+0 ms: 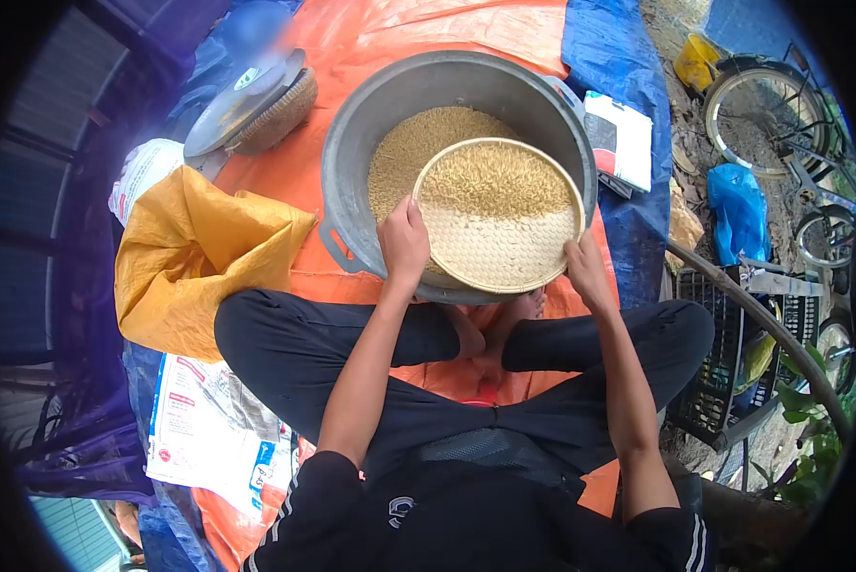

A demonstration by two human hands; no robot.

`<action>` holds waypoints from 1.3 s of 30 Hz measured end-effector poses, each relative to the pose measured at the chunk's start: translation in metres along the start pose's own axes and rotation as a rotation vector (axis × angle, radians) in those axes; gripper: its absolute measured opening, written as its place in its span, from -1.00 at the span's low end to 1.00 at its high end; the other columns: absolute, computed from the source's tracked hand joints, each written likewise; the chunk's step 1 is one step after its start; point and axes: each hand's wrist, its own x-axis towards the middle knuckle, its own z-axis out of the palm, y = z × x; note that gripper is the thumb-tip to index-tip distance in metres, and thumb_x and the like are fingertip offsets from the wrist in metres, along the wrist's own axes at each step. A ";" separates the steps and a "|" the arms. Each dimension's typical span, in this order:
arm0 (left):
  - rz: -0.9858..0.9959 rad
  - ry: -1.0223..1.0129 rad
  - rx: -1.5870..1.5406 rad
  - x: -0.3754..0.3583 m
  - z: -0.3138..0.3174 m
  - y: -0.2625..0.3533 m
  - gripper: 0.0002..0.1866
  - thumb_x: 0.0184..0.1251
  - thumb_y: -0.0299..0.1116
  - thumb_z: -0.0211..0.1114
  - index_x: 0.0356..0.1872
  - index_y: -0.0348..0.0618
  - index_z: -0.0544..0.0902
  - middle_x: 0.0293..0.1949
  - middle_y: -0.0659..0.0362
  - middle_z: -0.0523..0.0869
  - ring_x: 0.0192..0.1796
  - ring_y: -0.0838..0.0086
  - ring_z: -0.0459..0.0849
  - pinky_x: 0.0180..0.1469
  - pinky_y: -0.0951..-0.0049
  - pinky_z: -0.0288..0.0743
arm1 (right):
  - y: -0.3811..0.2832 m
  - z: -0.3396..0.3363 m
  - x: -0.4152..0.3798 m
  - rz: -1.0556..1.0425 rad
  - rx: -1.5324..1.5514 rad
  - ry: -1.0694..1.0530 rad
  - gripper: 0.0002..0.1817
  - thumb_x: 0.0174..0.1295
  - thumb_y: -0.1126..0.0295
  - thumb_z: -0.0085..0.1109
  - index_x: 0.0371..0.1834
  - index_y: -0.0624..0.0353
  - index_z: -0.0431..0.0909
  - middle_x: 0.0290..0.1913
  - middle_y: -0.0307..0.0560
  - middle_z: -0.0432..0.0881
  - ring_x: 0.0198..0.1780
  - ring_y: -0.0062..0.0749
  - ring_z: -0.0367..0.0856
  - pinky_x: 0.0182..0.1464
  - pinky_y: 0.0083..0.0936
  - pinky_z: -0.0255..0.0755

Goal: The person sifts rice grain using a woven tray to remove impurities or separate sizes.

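Both of my hands hold a round woven bamboo winnowing tray (490, 250) by its rim, over the near part of a large grey tub (352, 143). My left hand (404, 238) grips the tray's left edge, and my right hand (588, 270) is closed on its right edge. Golden unhusked rice grain (495, 179) covers the far half of the tray; the near half shows bare weave with a few loose grains. More of the same grain (399, 153) lies in the tub, partly hidden by the tray.
An orange-yellow sack (199, 257) is to the left, with a basket under a lid (275, 110) beyond it. Printed sacks (214, 419) lie at the lower left. On the right are a folded white bag (619, 143), a black crate (709, 343), a blue plastic bag (738, 214) and a bicycle wheel (766, 119).
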 end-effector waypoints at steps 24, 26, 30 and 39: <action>0.073 0.082 -0.040 0.002 0.006 -0.002 -0.69 0.45 -0.32 0.00 -0.05 -0.34 0.59 -0.48 -0.21 0.57 -0.40 -0.10 0.57 -0.33 0.16 0.41 | 0.001 0.007 0.000 -0.067 -0.006 0.092 -0.79 0.28 0.43 -0.20 -0.15 0.40 0.28 -0.29 0.44 0.51 -0.17 0.28 0.56 -0.13 -0.04 0.37; 0.030 -0.012 -0.047 0.002 0.007 -0.007 -0.69 0.45 -0.32 0.00 -0.04 -0.35 0.58 -0.49 -0.23 0.56 -0.40 -0.10 0.58 -0.32 0.16 0.42 | 0.005 0.005 0.000 -0.005 -0.079 0.040 -0.78 0.28 0.43 -0.20 -0.13 0.40 0.28 -0.27 0.44 0.52 -0.15 0.29 0.56 -0.11 -0.04 0.38; -0.049 -0.104 0.071 0.000 0.002 -0.006 -0.68 0.44 -0.32 0.01 -0.04 -0.38 0.59 -0.48 -0.22 0.58 -0.40 -0.09 0.59 -0.31 0.15 0.42 | 0.022 0.007 0.007 0.103 -0.125 -0.039 -0.78 0.30 0.43 -0.19 -0.14 0.41 0.29 -0.29 0.42 0.53 -0.17 0.25 0.57 -0.10 -0.07 0.39; 0.049 0.140 -0.013 -0.001 0.009 -0.004 -0.73 0.43 -0.39 -0.02 -0.10 -0.33 0.59 -0.43 -0.20 0.62 -0.31 -0.14 0.60 -0.32 0.09 0.40 | -0.004 0.005 -0.002 -0.074 -0.002 0.004 -0.72 0.32 0.41 -0.18 -0.07 0.47 0.24 -0.27 0.41 0.52 -0.14 0.16 0.59 -0.06 -0.15 0.41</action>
